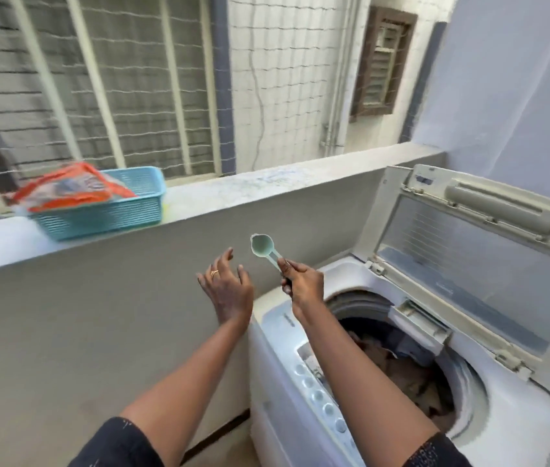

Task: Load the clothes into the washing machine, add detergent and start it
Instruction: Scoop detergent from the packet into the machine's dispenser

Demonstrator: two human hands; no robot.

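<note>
A white top-loading washing machine (pixel 519 412) stands at the lower right with its lid (pixel 468 251) raised. Dark clothes (pixel 411 372) lie in its drum. My right hand (pixel 302 281) grips the handle of a pale green detergent scoop (pixel 261 246), held up left of the machine; the bowl looks empty. My left hand (pixel 228 286) hovers beside it, fingers spread, holding nothing. An orange detergent bag (pixel 71 187) sits in a blue basket (pixel 108 215) on the ledge at left.
A grey concrete ledge (pixel 266 183) runs across the view above a plain wall, with netting and barred windows behind it. The machine's button panel (pixel 320 396) is along its front edge. A small detergent tray (pixel 418 318) sits at the drum's rim.
</note>
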